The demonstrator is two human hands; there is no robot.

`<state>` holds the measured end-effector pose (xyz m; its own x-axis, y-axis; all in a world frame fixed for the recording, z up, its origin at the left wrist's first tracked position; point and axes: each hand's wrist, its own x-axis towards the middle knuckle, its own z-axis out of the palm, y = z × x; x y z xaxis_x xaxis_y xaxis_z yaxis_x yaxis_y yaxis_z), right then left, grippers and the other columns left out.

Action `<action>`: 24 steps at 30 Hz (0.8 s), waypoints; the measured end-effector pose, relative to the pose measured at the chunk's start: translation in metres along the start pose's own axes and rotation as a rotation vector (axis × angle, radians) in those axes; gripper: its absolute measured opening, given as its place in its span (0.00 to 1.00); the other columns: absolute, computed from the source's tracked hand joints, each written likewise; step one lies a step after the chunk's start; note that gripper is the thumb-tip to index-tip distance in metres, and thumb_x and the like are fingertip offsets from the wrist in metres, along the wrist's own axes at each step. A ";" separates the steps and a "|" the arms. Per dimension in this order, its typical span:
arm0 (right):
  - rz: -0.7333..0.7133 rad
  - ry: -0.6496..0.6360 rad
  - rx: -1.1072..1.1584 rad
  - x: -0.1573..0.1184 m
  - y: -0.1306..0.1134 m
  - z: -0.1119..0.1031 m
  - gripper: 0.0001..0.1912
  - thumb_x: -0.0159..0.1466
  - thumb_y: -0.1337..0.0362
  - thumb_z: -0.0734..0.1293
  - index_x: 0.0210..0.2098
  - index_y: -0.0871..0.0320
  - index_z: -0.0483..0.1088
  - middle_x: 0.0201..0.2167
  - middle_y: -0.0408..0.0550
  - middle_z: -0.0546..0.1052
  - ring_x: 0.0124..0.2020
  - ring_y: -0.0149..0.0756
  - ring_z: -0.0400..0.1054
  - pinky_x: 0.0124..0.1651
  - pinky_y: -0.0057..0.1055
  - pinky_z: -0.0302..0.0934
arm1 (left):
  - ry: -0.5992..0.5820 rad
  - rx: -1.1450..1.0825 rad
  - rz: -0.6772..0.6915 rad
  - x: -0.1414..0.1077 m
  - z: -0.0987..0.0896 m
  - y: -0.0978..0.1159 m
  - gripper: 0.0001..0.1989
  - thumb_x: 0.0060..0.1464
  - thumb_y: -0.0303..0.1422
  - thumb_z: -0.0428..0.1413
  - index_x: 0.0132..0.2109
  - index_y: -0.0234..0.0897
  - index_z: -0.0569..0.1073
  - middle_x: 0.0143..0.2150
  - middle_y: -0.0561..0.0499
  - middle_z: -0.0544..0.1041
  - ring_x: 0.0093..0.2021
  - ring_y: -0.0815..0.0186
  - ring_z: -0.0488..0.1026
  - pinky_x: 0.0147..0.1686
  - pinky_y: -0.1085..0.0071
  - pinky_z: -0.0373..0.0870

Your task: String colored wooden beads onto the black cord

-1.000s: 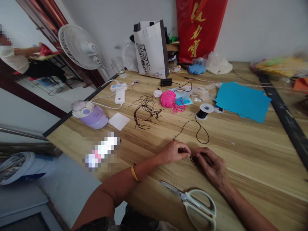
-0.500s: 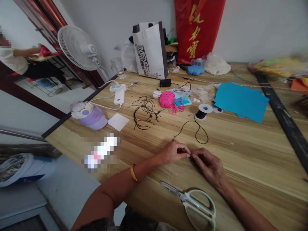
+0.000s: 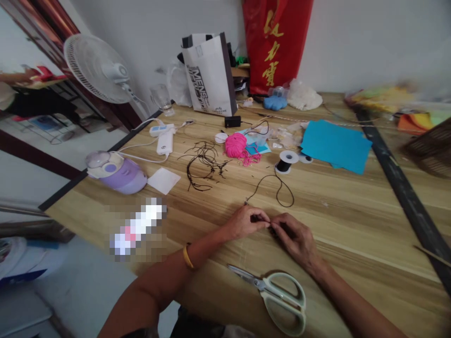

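Fingertips nearly meeting, my left hand (image 3: 246,222) and my right hand (image 3: 296,238) both pinch at a dark cord close above the table. The small dark piece under my right fingers is mostly hidden. Behind my hands a black cord (image 3: 286,205) curls in a loop on the wood, running between the white spool of black thread (image 3: 283,165) and a spot behind my left hand. White-handled scissors (image 3: 265,287) lie with blades towards the left, nearer to me than both hands.
Loose black cord pieces (image 3: 200,164) and a pink yarn ball (image 3: 235,145) lie farther back. Blue sheets (image 3: 336,145) are on the right. A purple device (image 3: 123,174), white paper (image 3: 164,180), a power strip (image 3: 165,142) and a fan (image 3: 98,70) stand left. A paper bag (image 3: 211,80) is behind.
The view has turned slightly to the right, so everything sits farther left in the picture. My hands keep the same pinch, fingertips close together.
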<state>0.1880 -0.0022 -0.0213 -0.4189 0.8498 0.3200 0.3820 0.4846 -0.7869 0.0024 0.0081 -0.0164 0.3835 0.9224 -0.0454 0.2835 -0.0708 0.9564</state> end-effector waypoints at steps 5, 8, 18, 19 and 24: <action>-0.041 -0.005 -0.008 0.001 0.001 0.000 0.09 0.66 0.62 0.60 0.33 0.58 0.69 0.27 0.47 0.71 0.30 0.33 0.67 0.33 0.28 0.62 | 0.019 0.010 -0.016 0.001 -0.002 0.002 0.04 0.48 0.27 0.58 0.32 0.29 0.77 0.27 0.49 0.77 0.28 0.70 0.70 0.29 0.77 0.65; -0.050 -0.005 -0.016 0.001 0.001 0.001 0.09 0.66 0.63 0.60 0.33 0.58 0.68 0.27 0.47 0.71 0.29 0.33 0.66 0.32 0.27 0.62 | 0.005 0.021 -0.020 0.002 -0.003 0.002 0.05 0.49 0.28 0.57 0.32 0.30 0.77 0.27 0.50 0.76 0.27 0.71 0.69 0.28 0.78 0.63; -0.075 0.025 0.008 0.002 -0.002 0.001 0.08 0.66 0.63 0.60 0.35 0.58 0.69 0.28 0.48 0.73 0.30 0.33 0.67 0.32 0.28 0.63 | 0.010 0.016 -0.019 0.001 -0.003 0.000 0.07 0.49 0.31 0.57 0.32 0.31 0.77 0.28 0.50 0.77 0.28 0.70 0.69 0.28 0.78 0.63; -0.071 0.023 0.007 0.002 -0.002 0.000 0.08 0.66 0.63 0.60 0.36 0.58 0.69 0.29 0.48 0.73 0.30 0.33 0.68 0.33 0.28 0.63 | 0.011 0.015 -0.027 0.001 -0.004 0.001 0.07 0.49 0.31 0.57 0.32 0.31 0.77 0.28 0.50 0.76 0.28 0.71 0.69 0.28 0.78 0.63; -0.059 0.035 0.018 0.002 -0.003 -0.001 0.09 0.67 0.64 0.59 0.38 0.58 0.70 0.31 0.49 0.74 0.32 0.34 0.69 0.36 0.28 0.65 | 0.018 0.007 -0.032 0.001 -0.004 0.001 0.07 0.49 0.31 0.56 0.32 0.30 0.77 0.27 0.51 0.76 0.28 0.71 0.69 0.28 0.78 0.64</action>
<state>0.1862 -0.0016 -0.0177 -0.4113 0.8267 0.3840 0.3425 0.5305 -0.7754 -0.0006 0.0103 -0.0140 0.3580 0.9311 -0.0705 0.3014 -0.0437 0.9525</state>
